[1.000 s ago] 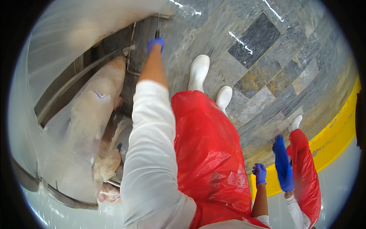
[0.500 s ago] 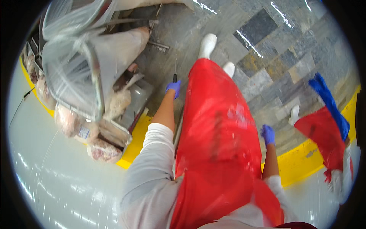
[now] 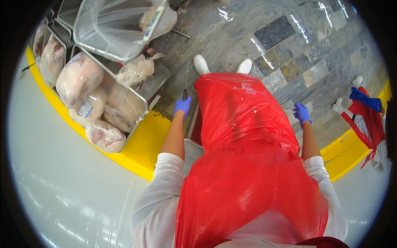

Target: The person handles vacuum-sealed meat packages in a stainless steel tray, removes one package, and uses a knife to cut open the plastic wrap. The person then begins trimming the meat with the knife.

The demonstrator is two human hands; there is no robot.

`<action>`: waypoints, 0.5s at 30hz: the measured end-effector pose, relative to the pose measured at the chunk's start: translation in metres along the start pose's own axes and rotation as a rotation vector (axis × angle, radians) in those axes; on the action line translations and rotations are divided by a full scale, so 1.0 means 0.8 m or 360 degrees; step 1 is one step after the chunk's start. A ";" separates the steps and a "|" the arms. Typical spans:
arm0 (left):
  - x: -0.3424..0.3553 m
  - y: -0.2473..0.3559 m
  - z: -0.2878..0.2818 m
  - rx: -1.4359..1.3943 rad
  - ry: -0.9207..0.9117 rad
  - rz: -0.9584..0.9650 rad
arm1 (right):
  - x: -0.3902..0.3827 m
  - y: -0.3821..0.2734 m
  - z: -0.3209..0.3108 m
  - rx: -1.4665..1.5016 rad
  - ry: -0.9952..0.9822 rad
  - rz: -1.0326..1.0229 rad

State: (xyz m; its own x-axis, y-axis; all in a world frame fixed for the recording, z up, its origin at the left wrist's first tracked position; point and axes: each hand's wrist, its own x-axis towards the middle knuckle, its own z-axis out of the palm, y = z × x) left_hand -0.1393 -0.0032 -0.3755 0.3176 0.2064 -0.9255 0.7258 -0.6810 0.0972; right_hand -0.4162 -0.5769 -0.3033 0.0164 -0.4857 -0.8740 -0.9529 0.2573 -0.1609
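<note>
My left hand (image 3: 182,106), in a purple glove, is closed around the black handle of a knife (image 3: 185,94). The knife's thin blade points away from me, toward my white boot. To its left stand metal tubs, the nearest one (image 3: 145,108) holding large cuts of meat (image 3: 80,78) wrapped in clear plastic. My right hand (image 3: 301,112), also gloved in purple, hangs beside my red apron (image 3: 248,111). Its fingers are loosely bent and apart, with nothing seen in them.
A plastic-lined metal tub (image 3: 111,53) stands at the upper left. Wet grey tiles (image 3: 285,58) cover the floor ahead. A yellow curb (image 3: 140,153) runs behind the tubs and to my right. At the far right is another person in a red apron (image 3: 374,124).
The view has shifted, and the tubs of wrapped meat show more fully. My boots are now side by side. The knife stays in my left hand. The other person has shifted toward the right edge.
</note>
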 end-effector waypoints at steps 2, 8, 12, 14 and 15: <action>0.016 -0.005 -0.006 -0.0034 -0.0005 0.0088 | 0.003 -0.025 0.012 -0.0075 0.0003 -0.0054; 0.030 -0.008 -0.018 -0.0121 0.0003 0.0348 | -0.042 -0.131 0.082 -0.0252 0.0016 -0.0393; -0.001 -0.007 -0.046 0.0148 0.0278 0.0666 | -0.040 -0.173 0.097 -0.0376 -0.0153 -0.0567; -0.090 0.035 -0.115 0.0116 0.0148 0.0657 | -0.058 -0.195 0.127 -0.0278 -0.0065 -0.0559; -0.118 0.042 -0.140 0.0050 0.0035 0.0647 | -0.056 -0.204 0.136 -0.0258 -0.0094 -0.0552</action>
State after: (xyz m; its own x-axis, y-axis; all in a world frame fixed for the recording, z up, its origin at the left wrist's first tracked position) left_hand -0.0765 0.0336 -0.2439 0.5879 -0.0693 -0.8059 0.5198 -0.7311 0.4420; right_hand -0.2285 -0.5064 -0.2882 0.3592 -0.4703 -0.8061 -0.9230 -0.0516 -0.3812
